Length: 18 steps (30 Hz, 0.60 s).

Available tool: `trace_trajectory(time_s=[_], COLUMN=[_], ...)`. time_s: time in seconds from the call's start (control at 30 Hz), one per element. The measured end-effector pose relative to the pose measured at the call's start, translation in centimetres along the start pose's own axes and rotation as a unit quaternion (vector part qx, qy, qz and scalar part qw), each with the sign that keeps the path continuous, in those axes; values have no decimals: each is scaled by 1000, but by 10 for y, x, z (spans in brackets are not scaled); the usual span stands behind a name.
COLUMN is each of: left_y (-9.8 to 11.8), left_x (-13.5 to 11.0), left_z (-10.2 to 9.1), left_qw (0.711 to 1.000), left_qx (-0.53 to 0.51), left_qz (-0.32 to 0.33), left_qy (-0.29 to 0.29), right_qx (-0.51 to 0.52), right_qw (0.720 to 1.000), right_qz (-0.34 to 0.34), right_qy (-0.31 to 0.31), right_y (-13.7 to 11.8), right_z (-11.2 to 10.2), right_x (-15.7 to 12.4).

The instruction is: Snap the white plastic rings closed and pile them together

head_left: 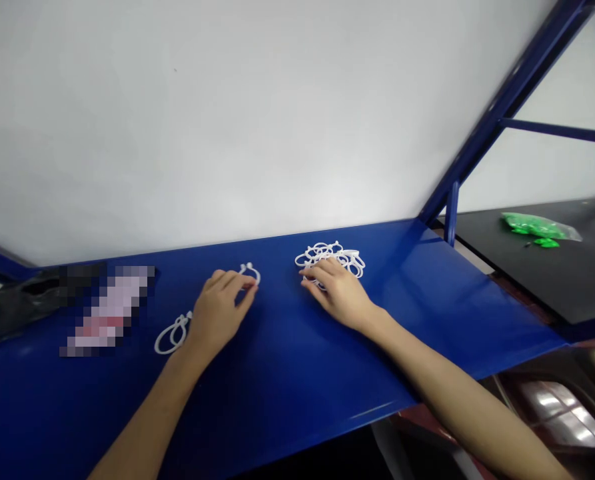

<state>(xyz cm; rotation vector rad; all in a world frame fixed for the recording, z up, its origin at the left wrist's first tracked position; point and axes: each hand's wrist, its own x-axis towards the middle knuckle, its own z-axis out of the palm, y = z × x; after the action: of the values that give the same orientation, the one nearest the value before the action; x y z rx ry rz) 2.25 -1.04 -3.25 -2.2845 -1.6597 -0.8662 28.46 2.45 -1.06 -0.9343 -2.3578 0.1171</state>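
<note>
My left hand (222,303) pinches a white plastic curtain ring (258,275) between thumb and fingertips; two small balls show at the top of its loop. Left of that wrist, a couple of similar white rings (170,339) lie on the blue table, partly hidden by the hand. My right hand (340,290) rests over the near-left side of a tangled pile of white rings (354,260). Its thumb and fingers are a little apart, and I see no ring lifted between them.
The blue tabletop (287,373) meets a pale wall (277,120). At left lie a black plastic bag (22,303) and a blurred-out pinkish item (114,310). A blue metal frame (477,147) rises at right. Beyond it, a black table (542,280) holds a bag of green pieces (537,225).
</note>
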Motion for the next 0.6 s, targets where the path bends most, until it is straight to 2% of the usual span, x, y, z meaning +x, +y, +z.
trace_trajectory(time_s=[0.03, 0.1, 0.2, 0.33, 0.43, 0.53, 0.6], left_y=[11, 29, 44, 46, 47, 52, 53], left_x=[-1, -4, -8, -10, -10, -10, -9], left_z=[1, 3, 4, 3, 2, 1, 2], left_qw=[998, 990, 982, 979, 974, 975, 982], left_qx=[-27, -57, -64, -47, -52, -80, -112], left_qz=[42, 122, 171, 185, 199, 184, 108], left_qy=[23, 31, 42, 77, 91, 95, 107], right_qx=[47, 148, 251, 344, 392, 387, 361], right_qw=[999, 989, 966, 924, 903, 908, 920], right_qz=[-6, -2, 62, 164, 173, 156, 143], right_qy=[-4, -11, 18, 34, 28, 43, 54], right_y=[-7, -19, -32, -36, -34, -31, -29], right_z=[4, 14, 24, 27, 26, 28, 30], right_x=[-2, -6, -9, -8, -6, -6, -6])
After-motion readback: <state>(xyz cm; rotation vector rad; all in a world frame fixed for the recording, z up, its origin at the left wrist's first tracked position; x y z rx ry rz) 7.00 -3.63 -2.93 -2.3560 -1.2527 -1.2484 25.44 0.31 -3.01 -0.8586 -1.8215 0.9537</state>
